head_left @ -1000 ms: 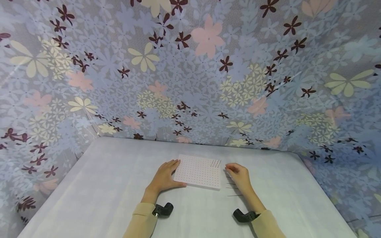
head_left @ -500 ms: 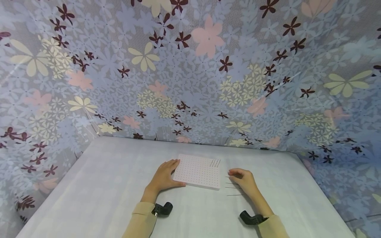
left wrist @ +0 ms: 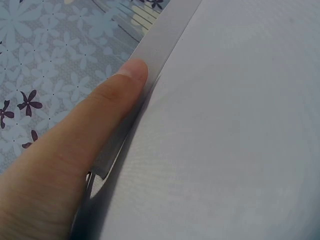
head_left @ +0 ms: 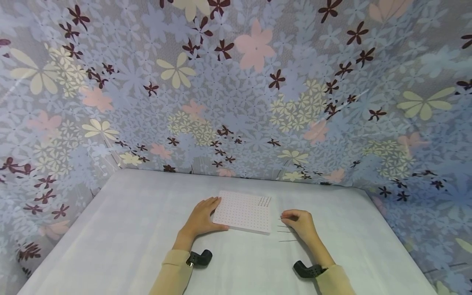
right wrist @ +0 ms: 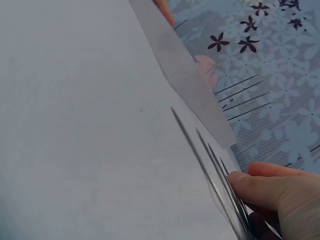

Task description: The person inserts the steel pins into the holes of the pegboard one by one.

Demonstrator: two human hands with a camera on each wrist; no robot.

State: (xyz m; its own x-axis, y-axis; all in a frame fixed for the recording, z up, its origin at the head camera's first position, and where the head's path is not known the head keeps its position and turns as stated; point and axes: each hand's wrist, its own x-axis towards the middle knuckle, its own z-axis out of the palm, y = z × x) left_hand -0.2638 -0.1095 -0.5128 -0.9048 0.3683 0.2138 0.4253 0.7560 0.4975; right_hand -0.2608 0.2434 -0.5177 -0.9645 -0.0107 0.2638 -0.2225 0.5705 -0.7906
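A white square board [head_left: 239,215] with rows of small reddish dots lies on the table. Thin metal needles [head_left: 264,201], several of them, stick up from its far right corner. My left hand [head_left: 200,217] spans the board's left end, fingers along the left side. Its straight thumb [left wrist: 95,115] lies against the front side in the left wrist view. Right of the board, several loose needles [head_left: 285,232] lie in a row. My right hand [head_left: 302,224] pinches the farthest one at its end. In the right wrist view the thumb [right wrist: 260,190] lies over that needle, which is partly hidden.
A pale cloth covers the table [head_left: 125,229]. Behind and beside it hangs a flowered fabric [head_left: 221,90]. Black wrist cameras [head_left: 309,269] sit at both cuffs.
My right hand has drawn back from beside the board's far right corner to the loose needles and its fingertips have closed on one. The left hand and the board keep their places.
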